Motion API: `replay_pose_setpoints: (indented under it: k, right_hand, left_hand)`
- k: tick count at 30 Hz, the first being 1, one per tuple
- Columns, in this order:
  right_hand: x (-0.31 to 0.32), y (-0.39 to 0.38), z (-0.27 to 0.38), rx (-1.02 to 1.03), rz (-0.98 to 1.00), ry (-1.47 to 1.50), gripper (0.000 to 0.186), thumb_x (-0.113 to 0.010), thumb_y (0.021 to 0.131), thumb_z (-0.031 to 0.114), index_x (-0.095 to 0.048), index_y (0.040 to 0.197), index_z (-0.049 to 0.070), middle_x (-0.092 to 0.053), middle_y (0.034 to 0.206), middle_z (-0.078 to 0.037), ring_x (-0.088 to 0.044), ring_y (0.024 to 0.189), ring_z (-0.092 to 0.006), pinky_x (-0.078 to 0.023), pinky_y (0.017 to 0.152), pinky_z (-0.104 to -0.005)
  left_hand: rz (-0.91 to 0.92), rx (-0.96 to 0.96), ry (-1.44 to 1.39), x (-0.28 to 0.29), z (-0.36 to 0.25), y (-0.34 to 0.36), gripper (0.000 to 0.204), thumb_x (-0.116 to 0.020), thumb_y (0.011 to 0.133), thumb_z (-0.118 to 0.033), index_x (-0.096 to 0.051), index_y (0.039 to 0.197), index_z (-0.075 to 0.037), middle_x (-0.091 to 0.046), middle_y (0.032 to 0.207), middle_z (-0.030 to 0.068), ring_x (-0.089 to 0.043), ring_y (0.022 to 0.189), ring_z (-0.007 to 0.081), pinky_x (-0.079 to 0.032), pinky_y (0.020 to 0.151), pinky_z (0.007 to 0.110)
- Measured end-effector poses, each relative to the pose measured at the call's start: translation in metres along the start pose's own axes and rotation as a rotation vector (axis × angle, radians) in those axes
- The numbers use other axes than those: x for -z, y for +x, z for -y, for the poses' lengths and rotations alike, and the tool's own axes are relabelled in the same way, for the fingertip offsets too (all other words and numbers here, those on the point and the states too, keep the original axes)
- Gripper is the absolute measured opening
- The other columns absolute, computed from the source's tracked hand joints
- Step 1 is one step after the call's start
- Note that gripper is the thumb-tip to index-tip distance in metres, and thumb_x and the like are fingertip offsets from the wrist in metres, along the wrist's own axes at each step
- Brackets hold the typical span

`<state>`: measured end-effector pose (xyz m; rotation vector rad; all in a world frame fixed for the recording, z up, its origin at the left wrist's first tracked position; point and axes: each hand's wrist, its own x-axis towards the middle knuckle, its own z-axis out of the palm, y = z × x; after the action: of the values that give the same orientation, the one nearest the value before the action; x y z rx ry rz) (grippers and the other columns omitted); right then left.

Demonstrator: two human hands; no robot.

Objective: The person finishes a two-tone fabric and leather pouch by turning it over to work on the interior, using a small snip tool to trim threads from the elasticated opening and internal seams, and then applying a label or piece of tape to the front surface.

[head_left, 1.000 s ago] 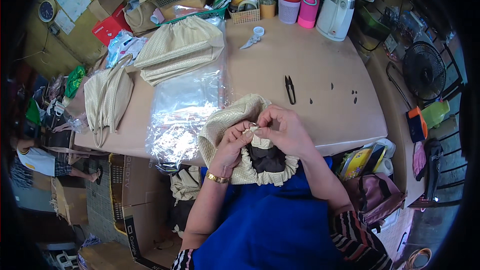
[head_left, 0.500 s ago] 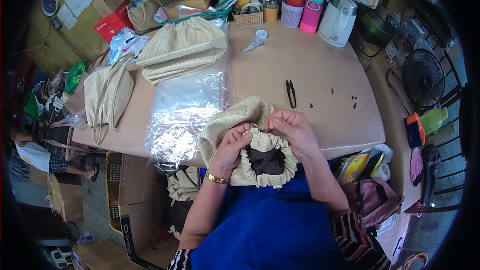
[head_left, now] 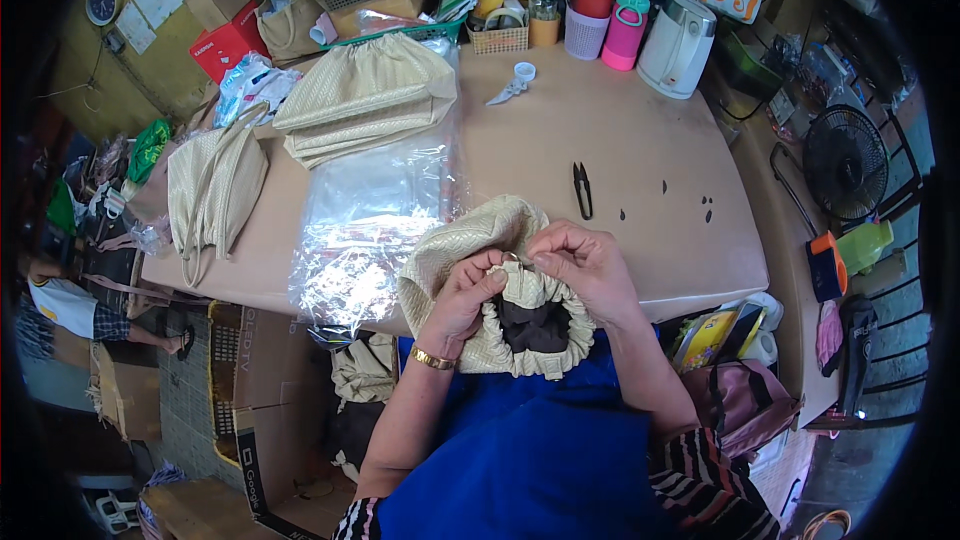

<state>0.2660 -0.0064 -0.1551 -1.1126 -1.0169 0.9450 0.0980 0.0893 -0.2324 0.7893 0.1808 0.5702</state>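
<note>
A cream woven-texture bag (head_left: 440,255) with a gathered rim and dark lining lies over the table's front edge and my blue-covered lap. My left hand (head_left: 466,295) grips the bag's rim beside a small metal ring (head_left: 512,258). My right hand (head_left: 580,270) is pinched at the ring, on the right of the cream tab; whether it holds a thread or other small piece is too small to tell. Black thread snips (head_left: 583,190) lie on the table beyond my hands.
The padded table (head_left: 680,260) carries two more cream bags (head_left: 365,100), (head_left: 215,200), clear plastic sheets (head_left: 360,220), a white kettle (head_left: 675,50), bottles and baskets. A black fan (head_left: 845,160) stands at right. Another person (head_left: 70,310) is at the far left, near cardboard boxes (head_left: 125,390).
My right fingers moved up and right from the tab, then back left to the ring. My left hand keeps its grip. The view has shifted slightly.
</note>
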Motion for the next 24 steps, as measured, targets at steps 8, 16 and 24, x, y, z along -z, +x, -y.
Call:
replay_pose_setpoints:
  k: [8, 16, 24]
  right_hand:
    - [-0.019, -0.034, 0.038, 0.039, -0.115, -0.078, 0.008, -0.071, 0.080, -0.006, -0.065, 0.081, 0.000, -0.063, 0.085, -0.006, -0.062, 0.076, -0.0113, -0.051, 0.067, -0.0260]
    - [0.008, -0.019, -0.016, 0.329, -0.313, -0.253, 0.007, -0.067, 0.083, -0.007, -0.065, 0.087, -0.002, -0.065, 0.088, -0.008, -0.062, 0.084, -0.0121, -0.051, 0.074, -0.0261]
    - [0.042, -0.015, -0.027, -0.072, -0.176, -0.048, 0.008, -0.059, 0.093, 0.002, -0.063, 0.087, -0.002, -0.067, 0.087, -0.006, -0.060, 0.077, -0.0083, -0.050, 0.070, -0.0235]
  left_hand:
    - [-0.244, -0.133, 0.387, -0.037, -0.001, 0.005, 0.012, -0.067, 0.090, -0.010, -0.063, 0.098, -0.001, -0.065, 0.088, -0.0015, -0.057, 0.081, 0.0030, -0.046, 0.071, 0.019]
    - [-0.303, -0.226, 0.481, -0.088, -0.010, 0.001, 0.024, -0.068, 0.088, -0.008, -0.063, 0.110, 0.001, -0.063, 0.093, 0.0016, -0.055, 0.081, 0.0049, -0.046, 0.074, 0.019]
    - [0.004, -0.126, 0.860, -0.059, -0.004, 0.027, 0.044, -0.068, 0.085, -0.002, -0.055, 0.127, 0.001, -0.061, 0.102, 0.0004, -0.057, 0.094, 0.0063, -0.047, 0.084, 0.022]
